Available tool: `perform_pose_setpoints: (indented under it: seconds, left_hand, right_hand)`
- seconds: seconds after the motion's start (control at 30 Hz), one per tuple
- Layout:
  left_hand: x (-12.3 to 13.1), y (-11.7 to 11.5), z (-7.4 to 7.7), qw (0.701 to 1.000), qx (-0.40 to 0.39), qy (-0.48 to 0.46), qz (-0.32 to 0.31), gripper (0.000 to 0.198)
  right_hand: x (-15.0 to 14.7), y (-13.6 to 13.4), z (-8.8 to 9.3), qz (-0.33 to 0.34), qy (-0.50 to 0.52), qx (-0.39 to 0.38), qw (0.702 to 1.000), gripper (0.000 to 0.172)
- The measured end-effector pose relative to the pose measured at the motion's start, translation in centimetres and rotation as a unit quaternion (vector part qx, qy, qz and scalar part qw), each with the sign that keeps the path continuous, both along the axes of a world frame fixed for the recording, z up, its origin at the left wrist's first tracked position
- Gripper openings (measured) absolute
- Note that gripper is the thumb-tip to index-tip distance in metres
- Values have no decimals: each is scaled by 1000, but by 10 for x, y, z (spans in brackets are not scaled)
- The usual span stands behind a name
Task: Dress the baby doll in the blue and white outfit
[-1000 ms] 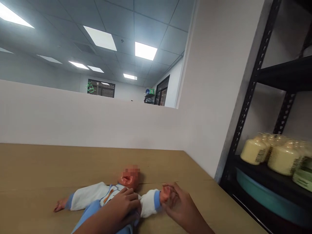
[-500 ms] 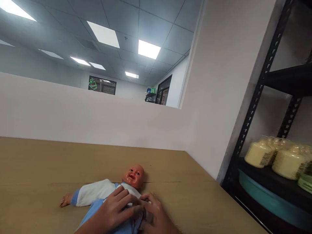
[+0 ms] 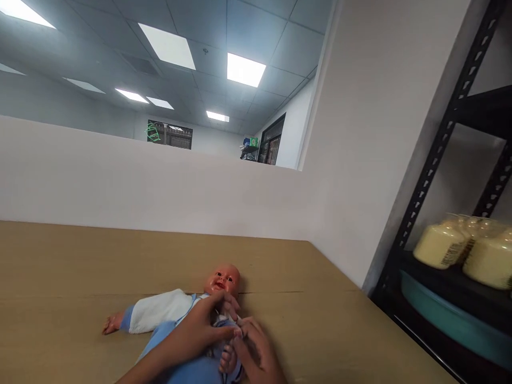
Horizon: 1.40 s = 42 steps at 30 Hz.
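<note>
A baby doll [image 3: 222, 280] in a white and blue suit lies on its back on the brown table [image 3: 80, 266], head towards the far wall. One sleeved arm [image 3: 154, 312] stretches out to the left. My left hand [image 3: 204, 328] rests on the doll's chest, fingers pinched on the clothing near its neck. My right hand [image 3: 252, 349] is closed around the doll's other arm, folded over its body, with the doll's small hand [image 3: 227, 360] showing beside my fingers.
A white partition wall [image 3: 160, 186] runs behind the table. A black metal shelf rack [image 3: 432, 176] stands to the right, holding several pale yellow jars [image 3: 440, 245] above a teal tub [image 3: 448, 317].
The doll's right-side arm, stretched out a second ago, has been folded across its body by my right hand. My left hand has slid up towards the doll's neck.
</note>
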<state>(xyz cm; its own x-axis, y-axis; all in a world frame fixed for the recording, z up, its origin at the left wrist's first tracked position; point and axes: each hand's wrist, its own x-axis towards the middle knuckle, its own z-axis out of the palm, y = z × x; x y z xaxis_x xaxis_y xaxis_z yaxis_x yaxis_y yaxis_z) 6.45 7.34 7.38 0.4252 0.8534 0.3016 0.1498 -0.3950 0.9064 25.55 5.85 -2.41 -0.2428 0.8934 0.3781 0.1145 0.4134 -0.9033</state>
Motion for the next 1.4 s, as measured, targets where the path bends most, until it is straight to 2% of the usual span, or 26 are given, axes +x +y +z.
perform_pose_setpoints:
  seconds: [0.07, 0.13, 0.23, 0.3, 0.4, 0.5, 0.63, 0.73, 0.83, 0.97, 1.07, 1.2, 1.4]
  left_hand:
    - [-2, -2, 2, 1000, 5, 28, -12, 26]
    - [-5, -4, 2, 996, 31, 84, -6, 25]
    - [-8, -7, -2, 983, 87, 164, 7, 23]
    - [-8, -9, -5, 973, 112, 203, 15, 20]
    - [-1, -12, -6, 960, 128, 245, 41, 12]
    - [8, -14, -5, 950, 139, 273, 56, 6]
    - [14, -14, -4, 950, 140, 274, 60, 11]
    - [12, -11, -8, 957, 144, 242, 73, 15]
    - [10, -8, -12, 961, 130, 233, 77, 18]
    - [12, -8, -17, 958, 118, 251, 79, 21]
    - [14, -9, -19, 959, 120, 241, 89, 21]
    - [14, -9, -17, 964, 109, 225, 92, 19]
    - [17, -12, -10, 975, 103, 174, 95, 23]
  right_hand:
    - [1, -2, 9, -14, 11, 26, 1000, 47]
    - [3, -4, 13, -68, 11, 49, 996, 41]
    - [8, -6, 11, -171, -52, 69, 982, 17]
    - [13, -7, 9, -199, -101, 58, 973, 8]
    - [20, -6, 7, -190, -138, 18, 972, 5]
    - [24, 1, 4, -165, -119, -20, 979, 8]
    - [25, 18, -3, -96, -27, -88, 991, 11]
    - [21, 27, -6, -73, 65, -108, 989, 16]
    - [14, 30, -10, -89, 129, -138, 978, 22]
    - [11, 28, -17, -140, 122, -197, 963, 36]
    - [13, 29, -20, -163, 117, -187, 962, 41]
    - [19, 34, -16, -103, 82, -156, 979, 34]
    - [18, 44, -1, -74, 158, -172, 969, 30]
